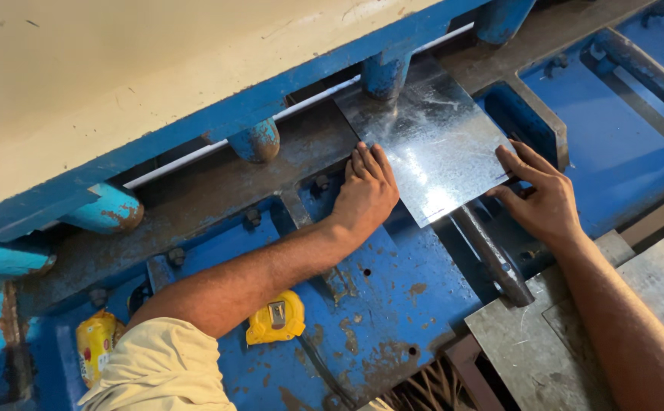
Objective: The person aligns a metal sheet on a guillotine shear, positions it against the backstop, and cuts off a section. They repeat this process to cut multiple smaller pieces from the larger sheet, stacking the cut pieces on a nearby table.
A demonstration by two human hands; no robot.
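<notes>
metal sheet [431,144] flat on blue machine bed [378,304], far edge under the blue clamp posts [385,72] | left hand [364,194] open, fingers flat on sheet's left edge | right hand [541,198] open, fingertips on sheet's right edge | yellow tape measure [275,318] well below sheet

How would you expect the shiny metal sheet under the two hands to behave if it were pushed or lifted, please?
The metal sheet lies flat and thin, so it probably flexes slightly when lifted by one edge. Its glossy surface suggests it slides easily on the worn blue machine bed. The left hand and right hand press at its edges, which look bare and possibly sharp.
</notes>
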